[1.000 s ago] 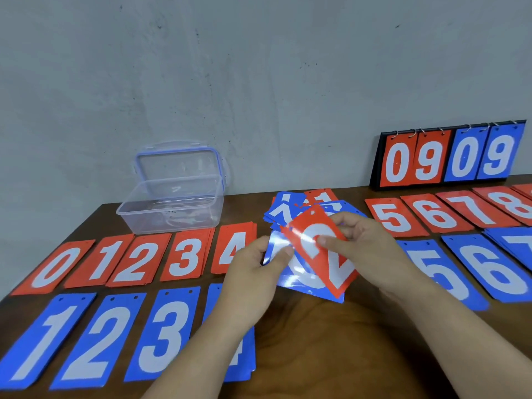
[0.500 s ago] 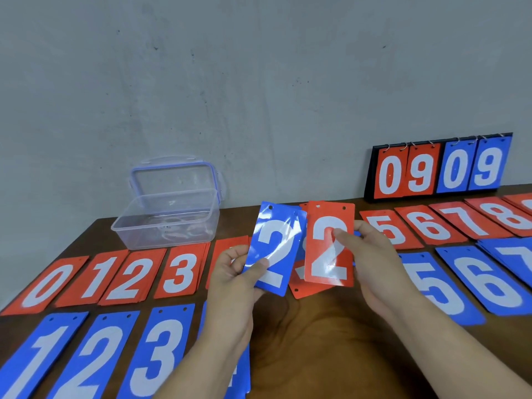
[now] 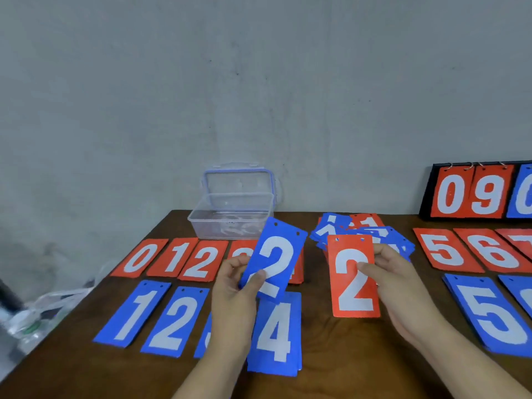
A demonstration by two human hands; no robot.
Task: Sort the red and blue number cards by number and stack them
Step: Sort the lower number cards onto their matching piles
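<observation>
- Two cards are held above the dark brown wooden table [image 3: 345, 355]. The left hand [image 3: 233, 295] pinches a blue plastic card with a white 2 [image 3: 275, 260], and the right hand [image 3: 400, 286] pinches a red plastic card with a white 2 [image 3: 352, 277], each with the thumb on the face.
- Blue 2: long axis tilted, punched-hole end up and leaning right.
- Red 2: nearly upright, holes on top.
- The left hand and its card hide most of the flat blue 3 card [image 3: 203, 338] and red 3 card [image 3: 239, 249].
- The loose mixed pile of cards [image 3: 359, 228] is partly covered.
- The black flip scoreboard [image 3: 472, 194] is cut off at the right edge.
</observation>
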